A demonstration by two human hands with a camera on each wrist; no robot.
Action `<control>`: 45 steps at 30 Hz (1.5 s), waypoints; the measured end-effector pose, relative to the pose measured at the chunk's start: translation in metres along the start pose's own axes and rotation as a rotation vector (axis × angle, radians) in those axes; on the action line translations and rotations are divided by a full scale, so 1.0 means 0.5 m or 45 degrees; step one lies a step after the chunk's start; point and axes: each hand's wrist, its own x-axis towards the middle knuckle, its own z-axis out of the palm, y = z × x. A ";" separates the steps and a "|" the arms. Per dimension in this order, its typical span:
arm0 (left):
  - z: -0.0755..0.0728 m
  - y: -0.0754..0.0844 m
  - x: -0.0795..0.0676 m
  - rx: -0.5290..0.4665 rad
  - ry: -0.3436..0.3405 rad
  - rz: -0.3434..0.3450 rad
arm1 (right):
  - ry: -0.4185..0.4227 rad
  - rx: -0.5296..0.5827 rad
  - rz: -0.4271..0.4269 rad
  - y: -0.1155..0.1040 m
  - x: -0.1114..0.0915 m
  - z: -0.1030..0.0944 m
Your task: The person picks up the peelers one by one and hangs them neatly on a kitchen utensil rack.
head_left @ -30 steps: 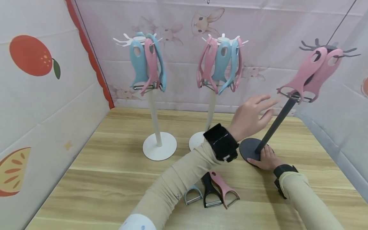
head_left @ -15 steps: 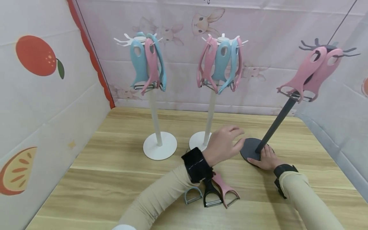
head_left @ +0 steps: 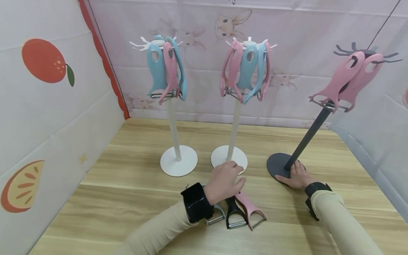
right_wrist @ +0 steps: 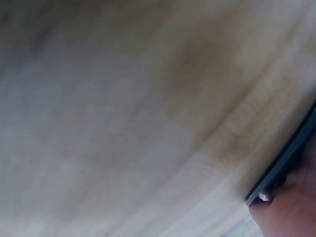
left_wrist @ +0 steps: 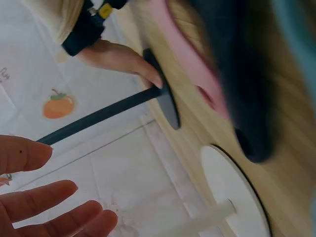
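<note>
My left hand (head_left: 224, 181) hovers over three peelers on the table, its fingers loosely bent and holding nothing. The black peeler (head_left: 235, 212) lies between the pink peeler (head_left: 250, 209) and the light blue peeler (head_left: 219, 215), whose handle is partly hidden by the hand. In the left wrist view, the thumb and fingers (left_wrist: 42, 200) are spread apart. My right hand (head_left: 297, 176) rests on the round base of the dark grey stand (head_left: 276, 164), at the foot of its pole. Two pink peelers (head_left: 344, 81) hang from that stand's hooks.
A white stand (head_left: 178, 166) at left and another white stand (head_left: 234, 136) in the middle carry pink and blue peelers on their hooks. Printed cloth walls (head_left: 204, 81) enclose the wooden table (head_left: 127, 177) at the back and sides.
My left hand has moved from beside the dark stand's pole leftward and down to above the loose peelers. My right hand has stayed on the dark base.
</note>
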 end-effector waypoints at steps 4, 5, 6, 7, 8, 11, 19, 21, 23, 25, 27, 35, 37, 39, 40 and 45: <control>0.001 -0.021 -0.029 0.078 -0.115 -0.026 | 0.011 -0.001 -0.008 -0.004 -0.005 -0.001; 0.003 -0.026 -0.036 0.085 -0.142 -0.043 | 0.008 -0.001 -0.006 -0.007 -0.009 -0.003; 0.005 -0.031 -0.044 0.090 -0.178 -0.064 | 0.004 0.006 -0.010 -0.012 -0.014 -0.006; 0.008 -0.036 -0.052 0.091 -0.217 -0.094 | -0.001 0.003 -0.007 -0.018 -0.021 -0.010; 0.010 -0.040 -0.060 0.098 -0.246 -0.122 | -0.006 0.011 -0.008 -0.025 -0.027 -0.014; 0.018 -0.052 -0.086 0.143 -0.284 -0.175 | -0.014 0.026 0.005 -0.041 -0.039 -0.023; 0.033 -0.067 -0.124 0.277 -0.323 -0.194 | -0.009 0.017 0.006 -0.030 -0.031 -0.014; 0.036 -0.068 -0.125 0.270 -0.344 -0.204 | -0.006 0.006 0.013 -0.021 -0.023 -0.008; 0.038 -0.069 -0.125 0.247 -0.371 -0.219 | 0.001 0.011 0.002 -0.014 -0.016 -0.005; 0.040 -0.070 -0.122 0.212 -0.388 -0.231 | 0.001 0.019 -0.005 -0.006 -0.010 -0.001; 0.042 -0.070 -0.119 0.172 -0.396 -0.236 | -0.002 0.024 -0.004 -0.004 -0.008 0.000; 0.048 -0.075 -0.110 0.040 -0.441 -0.255 | -0.011 0.033 -0.006 -0.011 -0.010 -0.005; 0.045 -0.079 -0.107 -0.021 -0.461 -0.288 | -0.012 0.029 -0.007 -0.010 -0.008 -0.005; 0.039 -0.084 -0.104 -0.085 -0.468 -0.318 | -0.010 0.023 -0.007 -0.008 -0.005 -0.004; 0.037 -0.086 -0.102 -0.117 -0.474 -0.339 | -0.009 0.022 -0.008 -0.007 -0.005 -0.004; 0.031 -0.093 -0.098 -0.209 -0.476 -0.387 | 0.001 0.007 -0.013 -0.005 -0.003 -0.003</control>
